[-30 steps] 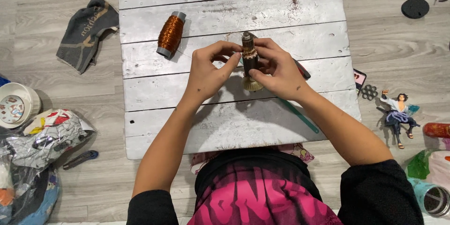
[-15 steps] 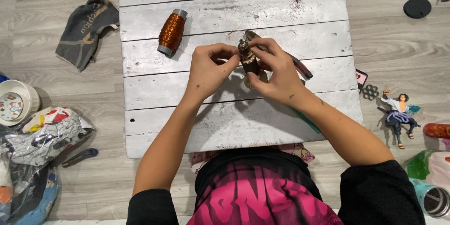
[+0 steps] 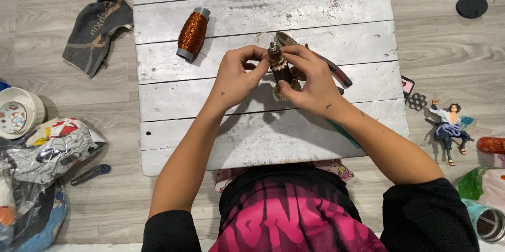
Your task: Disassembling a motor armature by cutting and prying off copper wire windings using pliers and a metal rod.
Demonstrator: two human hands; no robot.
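Note:
Both hands meet over a white plank board (image 3: 263, 126). My right hand (image 3: 310, 81) grips a small dark motor armature (image 3: 279, 68) with brownish windings, held upright. My left hand (image 3: 236, 76) pinches at the armature's upper left side; a thin copper wire seems to run from it toward the spool. A spool of copper wire (image 3: 192, 34) lies on the board to the upper left. Pliers with red and black handles (image 3: 315, 60) lie on the board just behind my right hand, partly hidden.
A dark cloth (image 3: 97, 28) lies on the floor left of the board. A white bowl (image 3: 18, 118), crumpled bags (image 3: 47, 152) and a small cutter (image 3: 89, 174) sit at the left. A small figurine (image 3: 450, 126), a black disc (image 3: 471, 6) and a can (image 3: 489, 223) are at the right.
The hands have turned the armature slightly and shifted a little down on the board. The left fingers have moved closer onto its side. The spool has not moved.

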